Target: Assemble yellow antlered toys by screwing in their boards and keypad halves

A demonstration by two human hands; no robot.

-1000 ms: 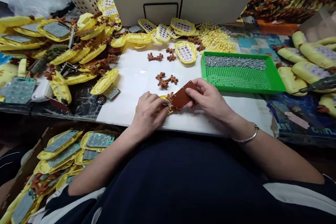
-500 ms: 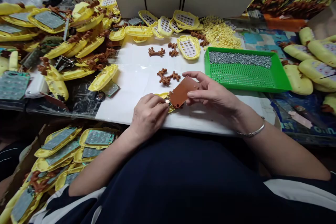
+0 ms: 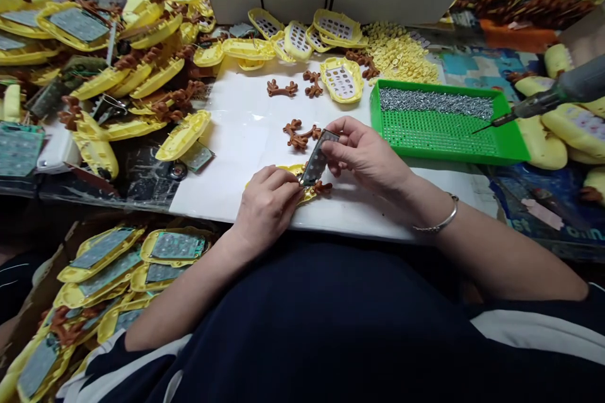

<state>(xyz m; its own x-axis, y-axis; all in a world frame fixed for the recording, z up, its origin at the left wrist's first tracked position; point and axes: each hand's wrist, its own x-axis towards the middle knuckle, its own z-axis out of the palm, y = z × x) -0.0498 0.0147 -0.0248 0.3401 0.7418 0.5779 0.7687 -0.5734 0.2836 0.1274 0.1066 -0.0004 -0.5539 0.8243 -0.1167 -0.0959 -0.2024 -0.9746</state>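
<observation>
My right hand point(image 3: 366, 154) pinches a circuit board point(image 3: 316, 162) by its upper edge. The board stands tilted with its grey, dotted face showing. Under its lower edge lies a yellow plastic shell point(image 3: 309, 195), mostly covered by the board and my fingers. My left hand point(image 3: 267, 204) is closed at the shell's left side, its fingertips against the shell near the board's lower corner. A brown antler-shaped piece point(image 3: 322, 187) sticks out at the shell's right. Just beyond my hands, more brown antler pieces point(image 3: 300, 135) lie on the white work surface point(image 3: 241, 113).
A green tray point(image 3: 454, 154) of small screws stands to the right, with an electric screwdriver point(image 3: 543, 101) hanging over it. Yellow perforated shells point(image 3: 341, 80) and small yellow parts point(image 3: 399, 53) lie at the back. Board-filled shells point(image 3: 101, 249) crowd a box at lower left.
My right hand has turned the circuit board from its brown side to its grey side. The screwdriver has come into view at the right. My left hand stays at the shell.
</observation>
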